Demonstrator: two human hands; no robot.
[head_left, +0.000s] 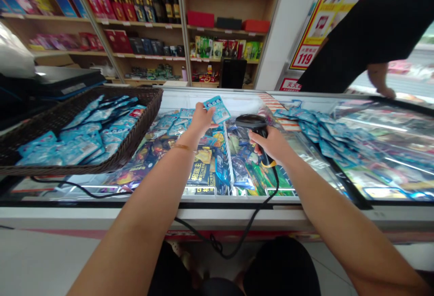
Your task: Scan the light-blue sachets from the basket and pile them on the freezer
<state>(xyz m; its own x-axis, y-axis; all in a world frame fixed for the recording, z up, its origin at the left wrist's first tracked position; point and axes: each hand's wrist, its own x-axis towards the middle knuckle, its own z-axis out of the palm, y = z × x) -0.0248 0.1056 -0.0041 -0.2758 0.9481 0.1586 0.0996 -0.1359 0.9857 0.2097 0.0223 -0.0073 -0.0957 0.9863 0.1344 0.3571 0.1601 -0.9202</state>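
Blue film wraps the packet [217, 109] in your left hand [202, 119], held up near the middle of the freezer's [68, 214] far edge. Your left fingers pinch it by its left edge, leaving most of it bare. It looks light, soft and perhaps slippery; a grip close to an edge should keep it flat without squeezing the contents. Your right hand [273, 143] has its fingers wrapped around the scanner's [257, 126] handle, the head just beside the packet but apart from it. The cord [277, 185] drops over the freezer's near edge. Similar packets fill the basket [145, 121] at the freezer's left end; a heap [325, 128] of them lies toward the right end, short of a co-worker's hand [386, 91] at the far edge.
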